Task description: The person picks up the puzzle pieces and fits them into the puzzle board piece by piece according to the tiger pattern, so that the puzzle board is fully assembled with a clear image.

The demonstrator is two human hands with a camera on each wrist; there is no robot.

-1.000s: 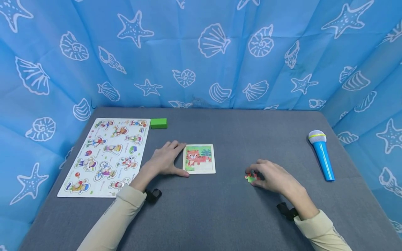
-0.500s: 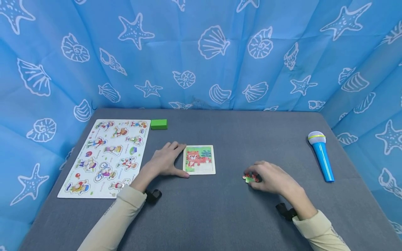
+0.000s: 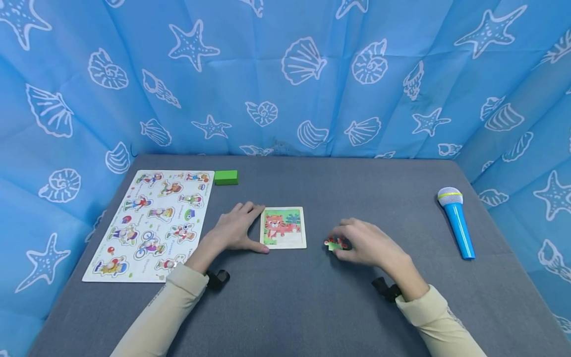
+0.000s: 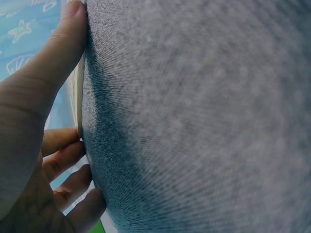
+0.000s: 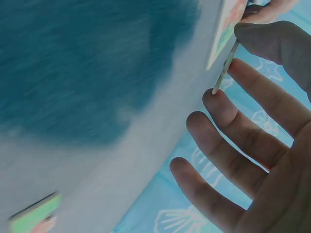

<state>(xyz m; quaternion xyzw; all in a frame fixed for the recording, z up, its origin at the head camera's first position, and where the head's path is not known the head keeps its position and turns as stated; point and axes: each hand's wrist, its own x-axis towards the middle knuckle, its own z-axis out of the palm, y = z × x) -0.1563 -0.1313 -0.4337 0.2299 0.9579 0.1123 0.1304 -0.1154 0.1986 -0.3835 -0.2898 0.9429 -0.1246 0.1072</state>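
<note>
A small square puzzle board (image 3: 303, 228) with a red tiger picture lies flat mid-table, its lower right part bare. My left hand (image 3: 236, 228) holds the board's left side, thumb at the near corner and index finger at the far one. To the right of the board, my right hand (image 3: 368, 243) pinches a green and red puzzle piece (image 3: 333, 245). Edge-on in the right wrist view, the puzzle piece (image 5: 224, 73) sits between thumb and fingertips, the last two fingers spread apart. The left wrist view shows the left fingers (image 4: 73, 187) along the board's pale edge.
A white board of cartoon figures (image 3: 144, 198) lies at the left, with a green block (image 3: 226, 177) beside its far corner. A blue toy microphone (image 3: 457, 223) lies at the right. In the right wrist view, a green and pink piece (image 5: 34, 218) shows at the lower left.
My right hand has moved left with the puzzle piece, closer to the puzzle board. The left hand and the board have stayed in place.
</note>
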